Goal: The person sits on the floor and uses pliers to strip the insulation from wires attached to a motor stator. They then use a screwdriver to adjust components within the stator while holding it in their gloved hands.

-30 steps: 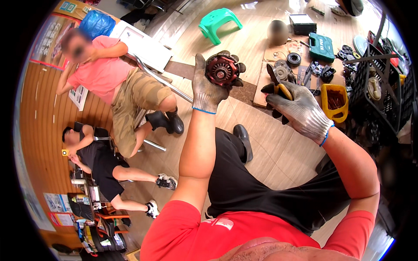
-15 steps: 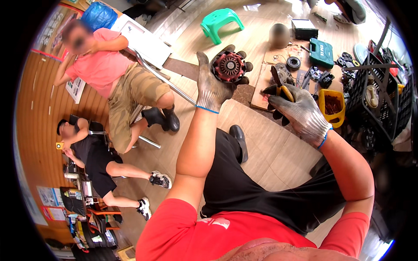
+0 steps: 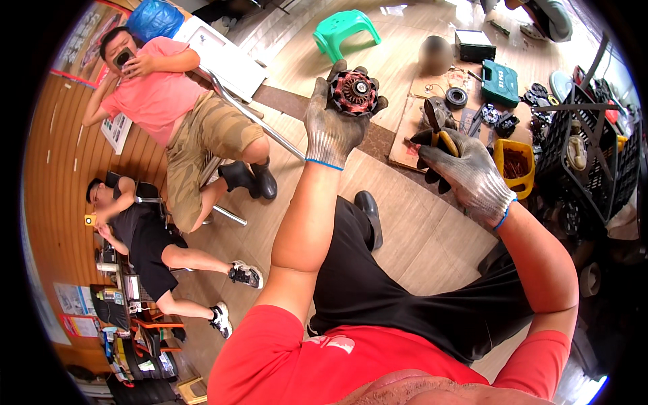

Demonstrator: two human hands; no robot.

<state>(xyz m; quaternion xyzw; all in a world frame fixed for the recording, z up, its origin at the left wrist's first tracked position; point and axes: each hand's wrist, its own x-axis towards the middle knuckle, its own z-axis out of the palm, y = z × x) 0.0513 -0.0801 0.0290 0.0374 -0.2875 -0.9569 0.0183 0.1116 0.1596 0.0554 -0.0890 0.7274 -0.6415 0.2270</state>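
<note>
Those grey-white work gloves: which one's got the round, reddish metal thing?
The one on the left hand: it cradles the round, reddish metal part. The other, on the right hand, grips a yellow-handled, dark-bladed tool instead.

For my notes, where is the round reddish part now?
In the head view, the reddish part is in the gloved left hand, above centre, just below the green stool.

From my end, the round metal part (image 3: 354, 92) hides the palm of the left hand (image 3: 335, 127), and the right hand (image 3: 467, 163) covers much of its tool (image 3: 447, 140). Beyond the right hand, a round shape (image 3: 436, 55) is blurred, pieces (image 3: 515, 162) in the yellow tub (image 3: 518, 186) are too small to identify, and the top edge crops a person (image 3: 552, 20).
</note>
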